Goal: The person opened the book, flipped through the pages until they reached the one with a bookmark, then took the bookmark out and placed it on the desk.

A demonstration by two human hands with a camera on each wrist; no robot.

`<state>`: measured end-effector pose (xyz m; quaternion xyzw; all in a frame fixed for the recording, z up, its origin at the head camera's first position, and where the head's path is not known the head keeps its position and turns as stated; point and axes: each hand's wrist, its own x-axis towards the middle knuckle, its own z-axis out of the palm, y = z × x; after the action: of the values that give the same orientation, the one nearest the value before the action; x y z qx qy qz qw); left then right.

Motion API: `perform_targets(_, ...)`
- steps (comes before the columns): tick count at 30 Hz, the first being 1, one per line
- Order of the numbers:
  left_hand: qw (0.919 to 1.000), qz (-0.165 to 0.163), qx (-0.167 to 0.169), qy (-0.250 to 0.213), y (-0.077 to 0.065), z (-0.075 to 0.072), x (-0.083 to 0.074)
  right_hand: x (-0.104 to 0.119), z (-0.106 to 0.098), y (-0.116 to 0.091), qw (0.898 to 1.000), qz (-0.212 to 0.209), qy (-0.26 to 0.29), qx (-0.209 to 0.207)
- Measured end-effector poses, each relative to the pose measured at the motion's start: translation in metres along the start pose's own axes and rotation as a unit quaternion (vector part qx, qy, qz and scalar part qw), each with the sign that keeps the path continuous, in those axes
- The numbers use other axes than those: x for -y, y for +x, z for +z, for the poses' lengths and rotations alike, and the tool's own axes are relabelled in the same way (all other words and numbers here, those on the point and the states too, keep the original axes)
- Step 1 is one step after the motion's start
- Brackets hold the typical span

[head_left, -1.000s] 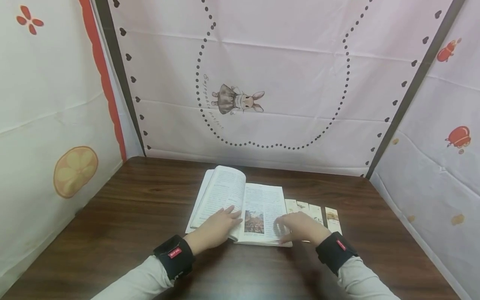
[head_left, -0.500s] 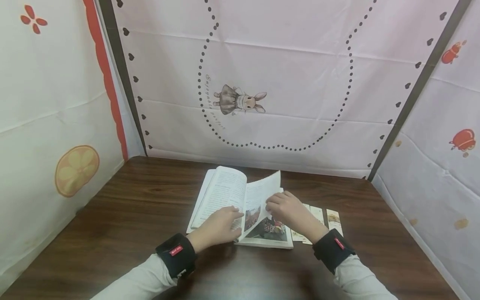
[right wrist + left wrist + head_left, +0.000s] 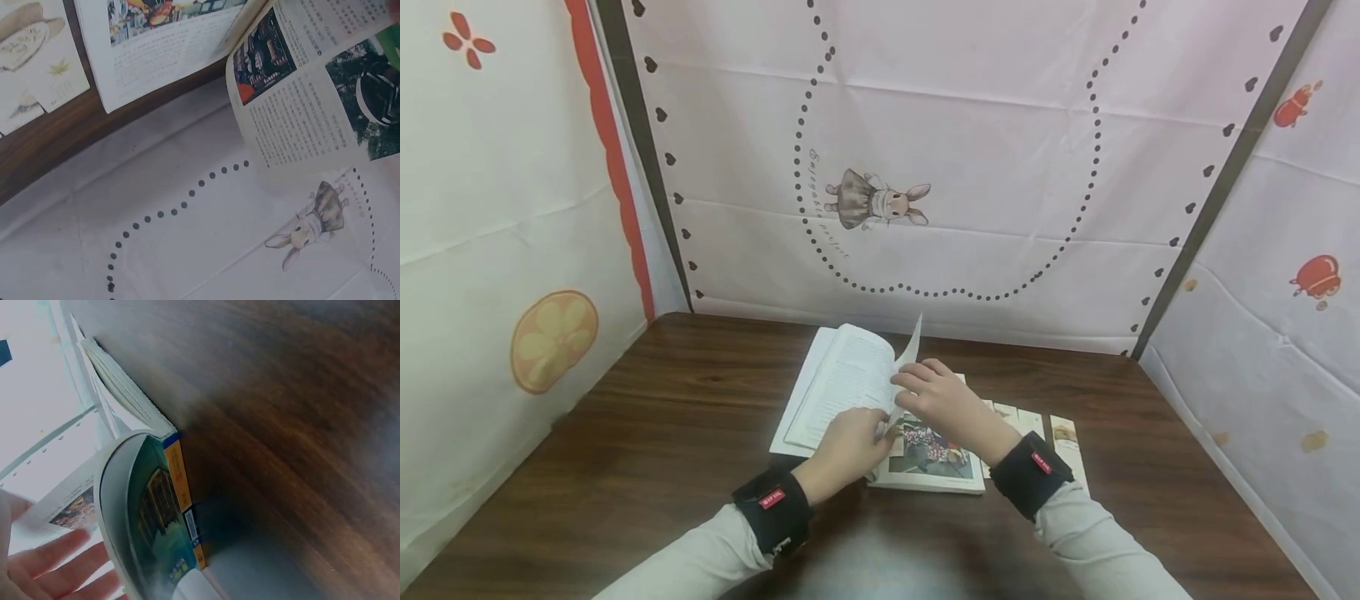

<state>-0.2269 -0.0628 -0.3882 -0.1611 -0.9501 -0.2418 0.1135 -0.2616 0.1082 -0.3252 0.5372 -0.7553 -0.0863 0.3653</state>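
A page turn seems under way: the right grip [image 3: 943,404] pinches a raised leaf [image 3: 912,340], probably to be laid left across the book [image 3: 846,379], where the left grip [image 3: 852,442] lies relaxed.

The open book [image 3: 842,383] had white pages with grey print; the photo [image 3: 936,457] on its right page was speckled red, white and dark. Spine [image 3: 177,472] was orange with blue bands; cover [image 3: 147,525] was teal-green. Bookmarks [image 3: 1067,442] were cream with brown and tan prints. Table [image 3: 700,417] was dark brown wood grain. Wristbands [image 3: 782,523] were black, red tags [image 3: 771,498]; sleeves [image 3: 700,554] pale grey. Back curtain [image 3: 970,167] was pinkish white with a black dotted curve, black hearts and a grey-skirted rabbit [image 3: 880,202]. Left curtain [image 3: 490,208] was white, scalloped red.
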Motion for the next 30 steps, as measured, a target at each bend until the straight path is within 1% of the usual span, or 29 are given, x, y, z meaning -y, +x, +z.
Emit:
perform_targets(1, 0.9999, -0.006, -0.013, -0.004, 0.0, -0.001, 0.0, 0.0, 0.001, 0.0, 1.0, 0.009, 0.005, -0.006)
perform_targets(3, 0.999, -0.006, -0.042, -0.011, -0.001, -0.003, 0.001, 0.001, 0.002, -0.003, 0.999, 0.025, 0.022, -0.013)
perform_targets(5, 0.9975, 0.009, -0.07, -0.004, -0.002, -0.004, 0.004, 0.0, 0.003, -0.009, 0.998, 0.044, 0.049, -0.012)
perform_targets(6, 0.9961, 0.018, -0.087, 0.002, -0.003, -0.005, 0.006, -0.001, 0.003, -0.013, 0.996, 0.055, 0.064, -0.006)
perform_targets(8, 0.9925, 0.034, -0.116, 0.02, -0.006, -0.006, 0.011, -0.002, 0.003, -0.022, 0.992, 0.079, 0.094, 0.025)
perform_targets(10, 0.9888, 0.045, -0.138, 0.036, -0.009, -0.007, 0.014, -0.002, 0.003, -0.032, 0.983, 0.112, 0.128, 0.071)
perform_targets(12, 0.9856, 0.048, -0.154, 0.049, -0.012, -0.009, 0.016, -0.002, 0.005, -0.041, 0.967, 0.145, 0.169, 0.125)
perform_targets(14, 0.9845, 0.047, -0.16, 0.056, -0.015, -0.01, 0.017, -0.001, 0.009, -0.051, 0.949, 0.168, 0.201, 0.177)
perform_targets(16, 0.9838, 0.044, -0.162, 0.062, -0.017, -0.011, 0.017, 0.001, 0.014, -0.06, 0.93, 0.18, 0.235, 0.219)
perform_targets(17, 0.9836, 0.043, -0.162, 0.065, -0.018, -0.01, 0.018, 0.002, 0.017, -0.065, 0.923, 0.178, 0.249, 0.233)
perform_targets(19, 0.9824, 0.041, -0.167, 0.073, -0.019, -0.009, 0.019, 0.004, 0.022, -0.074, 0.914, 0.171, 0.265, 0.255)
perform_targets(22, 0.9788, 0.047, -0.173, 0.098, -0.022, -0.007, 0.023, 0.009, 0.028, -0.083, 0.902, 0.173, 0.288, 0.27)
perform_targets(24, 0.9755, 0.061, -0.173, 0.121, -0.022, -0.004, 0.027, 0.012, 0.032, -0.086, 0.895, 0.184, 0.291, 0.285)
perform_targets(25, 0.9734, 0.074, -0.168, 0.137, -0.022, -0.004, 0.029, 0.013, 0.033, -0.087, 0.889, 0.194, 0.294, 0.292)
perform_targets(27, 0.9687, 0.115, -0.143, 0.167, -0.02, -0.004, 0.031, 0.016, 0.036, -0.088, 0.877, 0.213, 0.299, 0.309)
perform_targets(28, 0.9651, 0.139, -0.122, 0.185, -0.019, -0.004, 0.031, 0.016, 0.036, -0.088, 0.873, 0.22, 0.298, 0.317)
perform_targets(30, 0.9574, 0.184, -0.059, 0.214, -0.015, -0.005, 0.031, 0.016, 0.038, -0.087, 0.871, 0.224, 0.295, 0.322)
